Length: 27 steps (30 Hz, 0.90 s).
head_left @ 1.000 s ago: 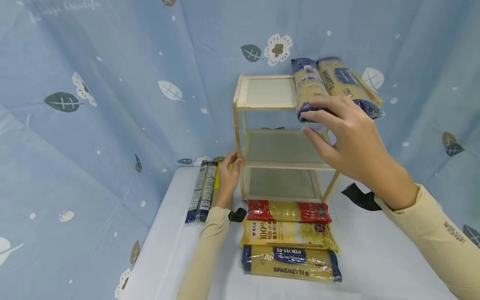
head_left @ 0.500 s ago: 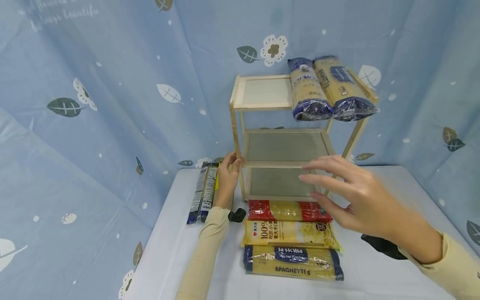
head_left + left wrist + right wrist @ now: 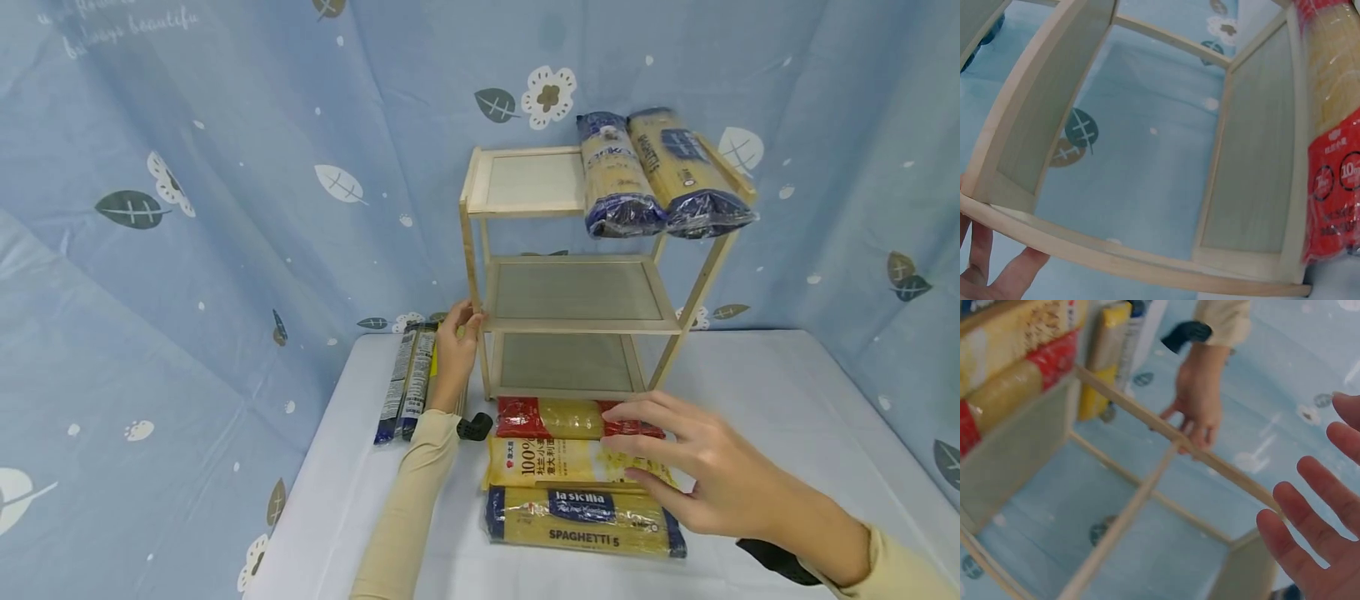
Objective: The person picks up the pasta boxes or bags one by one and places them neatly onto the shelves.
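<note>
A small three-tier wooden shelf [image 3: 581, 326] stands on the white table. My left hand [image 3: 454, 358] grips its left front post at the middle tier; in the left wrist view the fingertips touch the wooden post [image 3: 1104, 260]. My right hand [image 3: 712, 471], fingers spread and slightly bent, hovers over the right ends of three pasta packs in front of the shelf, holding nothing. They are a red-ended pack [image 3: 568, 417], a yellow pack [image 3: 562, 461] and a blue-ended spaghetti pack [image 3: 573, 527]. On the top tier lie two blue-ended spaghetti packs [image 3: 618, 177], side by side at the right.
Left of the shelf, several narrow pasta packs [image 3: 405, 387] lie lengthwise on the table, partly behind my left forearm. A blue patterned curtain [image 3: 247, 167] hangs behind and at the sides. The white table [image 3: 757, 375] extends to the right of the shelf.
My right hand has come down from the front of the top-tier packs to above the packs on the table. My left hand stays on the post.
</note>
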Tool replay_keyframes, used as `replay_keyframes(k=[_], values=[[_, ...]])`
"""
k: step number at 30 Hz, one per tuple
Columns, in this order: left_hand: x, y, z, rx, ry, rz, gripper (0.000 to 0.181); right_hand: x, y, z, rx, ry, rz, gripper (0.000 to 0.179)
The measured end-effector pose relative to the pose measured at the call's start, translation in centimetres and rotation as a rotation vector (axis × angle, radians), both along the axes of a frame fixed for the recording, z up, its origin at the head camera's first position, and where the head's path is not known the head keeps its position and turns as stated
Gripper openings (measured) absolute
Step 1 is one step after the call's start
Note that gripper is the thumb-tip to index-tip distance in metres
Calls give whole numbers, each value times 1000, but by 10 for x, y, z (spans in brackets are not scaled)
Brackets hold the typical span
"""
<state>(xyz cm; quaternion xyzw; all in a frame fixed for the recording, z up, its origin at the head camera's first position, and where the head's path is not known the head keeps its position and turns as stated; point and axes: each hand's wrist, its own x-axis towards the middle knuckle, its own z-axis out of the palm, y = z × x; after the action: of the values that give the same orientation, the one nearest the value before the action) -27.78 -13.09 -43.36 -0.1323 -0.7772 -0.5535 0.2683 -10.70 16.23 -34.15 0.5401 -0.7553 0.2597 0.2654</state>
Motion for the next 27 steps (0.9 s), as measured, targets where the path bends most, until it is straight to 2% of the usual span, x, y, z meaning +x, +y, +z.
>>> replay_keyframes(k=[5,11,17,18,21,23,25,27], values=[[0,0,0,3,-11,14,36,0,1,-20,-6,-32,27,27],[-1,1,-1,22,-35,9,34,4,4,-44,16,-64,8,26],[-3,2,-2,24,-19,8,32,5,5,-74,8,-91,4,29],[-3,2,-1,19,-21,13,32,5,5,-80,2,-101,7,29],[9,6,13,7,-32,12,31,5,5,-99,-15,-143,11,32],[9,6,13,-4,-38,19,32,4,6,-112,-21,-170,11,34],[7,5,11,2,-30,12,32,3,7,-123,-14,-178,-5,35],[-2,2,1,4,-20,14,33,4,8,-134,12,-180,-40,34]])
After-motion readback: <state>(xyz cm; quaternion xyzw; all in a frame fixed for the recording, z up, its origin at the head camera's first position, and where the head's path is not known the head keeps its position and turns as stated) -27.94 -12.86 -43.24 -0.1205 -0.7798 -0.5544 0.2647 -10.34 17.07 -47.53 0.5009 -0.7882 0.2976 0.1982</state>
